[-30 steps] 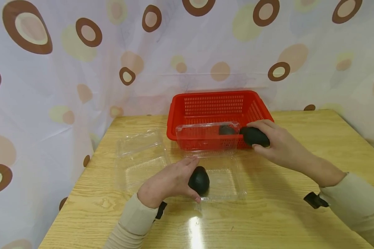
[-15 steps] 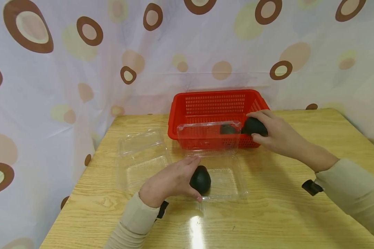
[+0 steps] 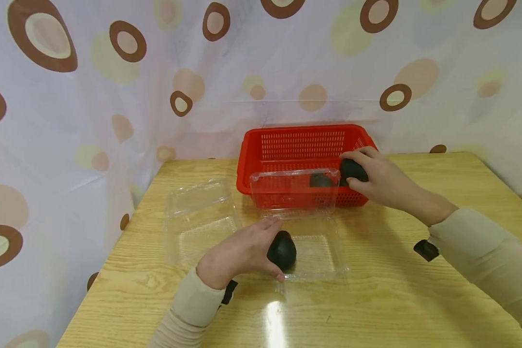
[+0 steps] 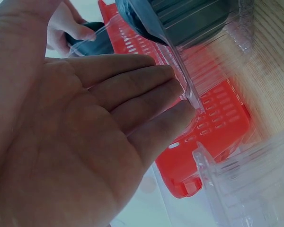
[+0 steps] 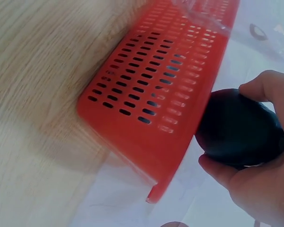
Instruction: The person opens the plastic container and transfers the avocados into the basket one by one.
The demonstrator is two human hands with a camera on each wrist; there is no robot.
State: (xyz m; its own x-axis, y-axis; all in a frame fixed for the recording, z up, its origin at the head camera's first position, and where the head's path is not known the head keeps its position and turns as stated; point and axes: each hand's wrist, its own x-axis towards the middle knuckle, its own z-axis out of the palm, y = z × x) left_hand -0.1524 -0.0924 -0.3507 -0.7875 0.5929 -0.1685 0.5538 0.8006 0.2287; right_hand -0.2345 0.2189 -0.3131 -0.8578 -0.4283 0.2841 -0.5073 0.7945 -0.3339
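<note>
My right hand (image 3: 380, 176) grips a dark green avocado (image 3: 352, 170) at the right front rim of a red plastic basket (image 3: 265, 131). Thumb and fingers wrap the avocado's sides in the right wrist view. Another avocado (image 3: 321, 180) lies in the basket, seen through a clear raised lid. That lid belongs to a clear plastic clamshell box (image 3: 315, 253), which holds a further avocado (image 3: 282, 251) at its left side. Beside this avocado is my left hand (image 3: 243, 249), its fingers straight in the left wrist view and nothing in the palm (image 4: 80, 132).
A second clear clamshell box (image 3: 209, 237) stands open on the wooden table (image 3: 126, 290), left of the first. A patterned curtain (image 3: 226, 72) hangs behind the table. The raised lid (image 3: 278, 186) overlaps the basket's front in the head view.
My right hand has carried its avocado left and away from me, to the basket's rim. My left hand has stayed beside the avocado in the box.
</note>
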